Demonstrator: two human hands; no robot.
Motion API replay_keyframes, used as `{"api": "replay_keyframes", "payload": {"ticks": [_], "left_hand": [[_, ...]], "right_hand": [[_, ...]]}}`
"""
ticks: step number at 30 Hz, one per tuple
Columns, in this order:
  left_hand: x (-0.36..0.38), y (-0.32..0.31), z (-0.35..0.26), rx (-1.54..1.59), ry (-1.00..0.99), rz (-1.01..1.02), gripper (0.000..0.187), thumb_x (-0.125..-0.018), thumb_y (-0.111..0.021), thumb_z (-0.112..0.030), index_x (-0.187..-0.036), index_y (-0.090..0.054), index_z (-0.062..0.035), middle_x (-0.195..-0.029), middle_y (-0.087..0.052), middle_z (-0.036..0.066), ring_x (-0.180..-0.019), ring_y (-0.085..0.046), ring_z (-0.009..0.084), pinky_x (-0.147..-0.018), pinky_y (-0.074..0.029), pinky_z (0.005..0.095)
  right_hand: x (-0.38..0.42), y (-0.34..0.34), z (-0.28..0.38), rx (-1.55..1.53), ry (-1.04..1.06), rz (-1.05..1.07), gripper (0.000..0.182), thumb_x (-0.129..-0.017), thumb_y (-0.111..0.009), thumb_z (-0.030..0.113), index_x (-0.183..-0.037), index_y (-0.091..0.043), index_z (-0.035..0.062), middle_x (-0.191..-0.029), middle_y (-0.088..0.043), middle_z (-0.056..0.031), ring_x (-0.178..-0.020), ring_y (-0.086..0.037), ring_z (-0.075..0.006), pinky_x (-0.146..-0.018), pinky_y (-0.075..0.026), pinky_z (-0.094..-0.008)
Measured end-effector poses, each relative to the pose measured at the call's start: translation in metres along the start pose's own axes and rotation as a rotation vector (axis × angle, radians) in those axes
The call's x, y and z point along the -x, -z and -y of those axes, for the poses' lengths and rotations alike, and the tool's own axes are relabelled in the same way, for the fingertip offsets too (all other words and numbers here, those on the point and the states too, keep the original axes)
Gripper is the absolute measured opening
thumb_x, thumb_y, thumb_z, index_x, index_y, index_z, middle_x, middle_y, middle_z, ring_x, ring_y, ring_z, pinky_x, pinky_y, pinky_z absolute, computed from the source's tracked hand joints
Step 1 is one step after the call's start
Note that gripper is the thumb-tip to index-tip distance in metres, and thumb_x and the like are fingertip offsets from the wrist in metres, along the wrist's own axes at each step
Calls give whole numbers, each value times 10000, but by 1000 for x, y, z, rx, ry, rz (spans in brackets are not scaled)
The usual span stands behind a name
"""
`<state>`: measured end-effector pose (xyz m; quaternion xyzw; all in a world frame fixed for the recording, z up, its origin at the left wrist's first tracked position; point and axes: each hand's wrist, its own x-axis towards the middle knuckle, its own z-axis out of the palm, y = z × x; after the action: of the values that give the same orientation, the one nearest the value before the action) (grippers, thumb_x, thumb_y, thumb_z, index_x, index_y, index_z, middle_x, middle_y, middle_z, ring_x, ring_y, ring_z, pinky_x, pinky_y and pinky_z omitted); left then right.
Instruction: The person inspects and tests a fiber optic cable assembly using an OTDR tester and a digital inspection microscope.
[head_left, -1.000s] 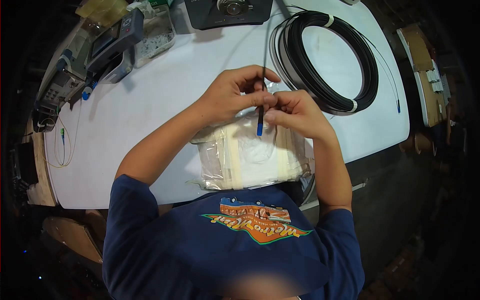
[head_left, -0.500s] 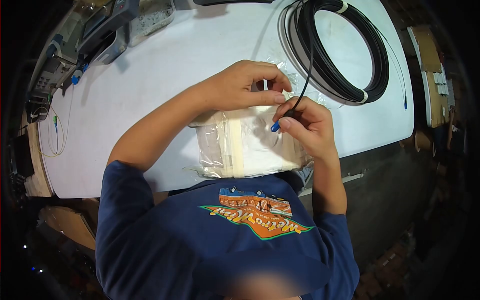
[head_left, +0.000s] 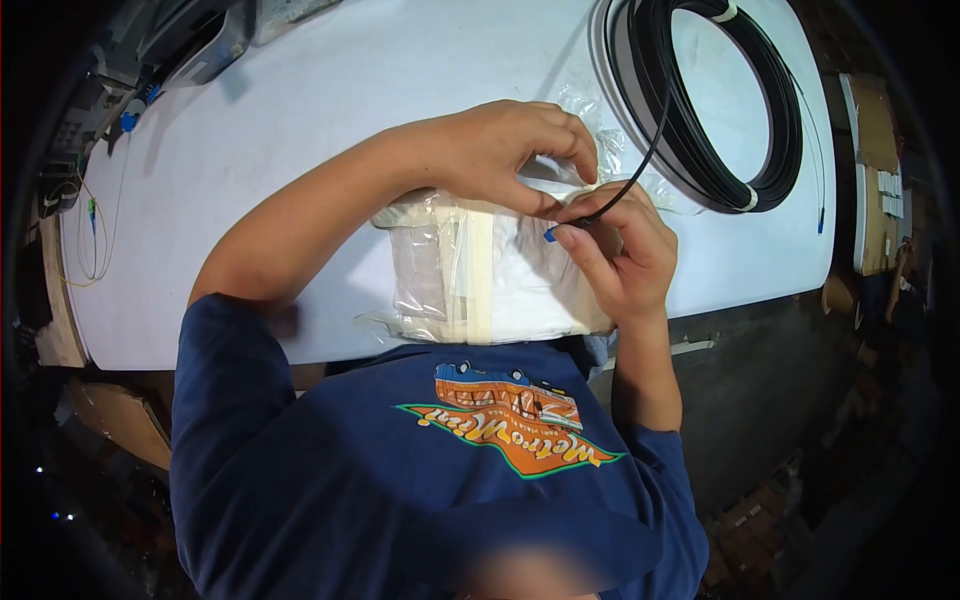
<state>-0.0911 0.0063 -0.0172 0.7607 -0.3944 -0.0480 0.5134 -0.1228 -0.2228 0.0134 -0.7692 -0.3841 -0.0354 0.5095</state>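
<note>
My right hand (head_left: pixel 630 245) pinches the end of a black cable (head_left: pixel 640 165) just behind its small blue-tipped connector (head_left: pixel 551 234). The cable runs up from these fingers to a large coil. Beside it, my left hand (head_left: pixel 520 155) arches over with fingers curved and apart, its thumb tip right at the right hand's fingertips. Below both hands lies a plastic-wrapped package (head_left: pixel 520 285) with cream tape bands, at the table's near edge. Part of the package's far side is hidden by my left hand.
The coil of black cable (head_left: pixel 785 130), tied with white bands, lies at the right of the white table (head_left: pixel 330 90). Grey equipment (head_left: pixel 200 45) stands at the far left. A thin yellow fibre with a green connector (head_left: pixel 91 210) hangs near the left edge.
My left hand's thumb has come closer to the right fingers. Less of the blue connector shows now. The view has shifted, so the coil appears further right.
</note>
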Motion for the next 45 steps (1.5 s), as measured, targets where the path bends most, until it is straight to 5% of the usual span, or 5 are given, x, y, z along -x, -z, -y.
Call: {"api": "replay_keyframes", "payload": {"ticks": [20,45], "left_hand": [[-3,3,-1,98,70,42,380,-776,-786,-114,-1146,-724,-55,-1263,-667,98,-1189,-623,282,-1062,-474,399],[-2,3,0,91,67,54,387,-773,-752,-113,-1150,-714,-33,-1263,-665,116,-1190,-624,294,-1056,-478,404]], "right_hand": [[-3,-9,1,201,120,-45,233,-760,-851,70,-901,-666,62,-852,-717,-65,-740,-628,-262,-690,-491,-355],[3,-15,11,195,-3,-146,197,-781,-833,41,-877,-661,35,-806,-687,-76,-721,-609,-244,-645,-478,-329]]}}
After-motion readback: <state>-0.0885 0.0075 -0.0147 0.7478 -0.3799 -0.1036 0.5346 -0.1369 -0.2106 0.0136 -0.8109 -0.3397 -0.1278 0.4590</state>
